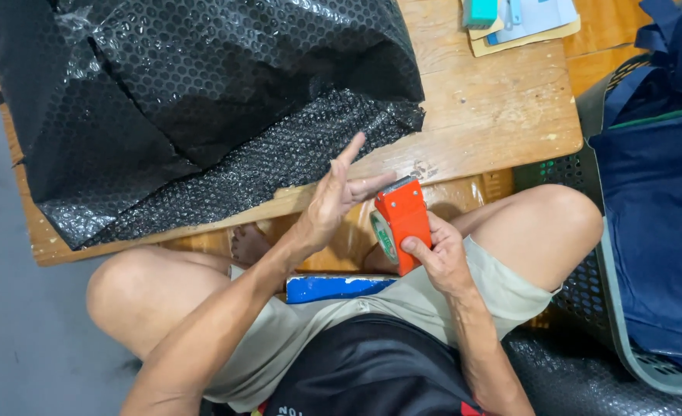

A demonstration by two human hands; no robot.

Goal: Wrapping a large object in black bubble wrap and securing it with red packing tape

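Hidden/cut off: black bubble wrap [202, 100] covers whatever lies under it; nothing of the contents shows, and its top and left run past the frame edge. Roll of tape inside the orange tape dispenser [401, 222] only partly seen, at its left side. Blue flat item [333, 287] under the worktop mostly screened by the person's legs; kind not clear.

Hands: right hand [437, 258] clenched round the tape dispenser, thumb on its front face, held upright in front of the worktop [495, 108] edge, above the lap. Left hand [333, 196] released, fingers spread, holding nothing; fingertips just beside the dispenser's top and near the wrap's lower edge; contact w/ the dispenser cannot be told.

Containers: perforated plastic basket [587, 285] at right, cut by frame; dark blue fabric bag [656, 231] lies in and over it, hiding the inside.

Surroundings: stack of paper and card w/ a teal block [481, 11] on it at the worktop's far corner, cut off at top, well apart from both hands. Person sits w/ knees either side.
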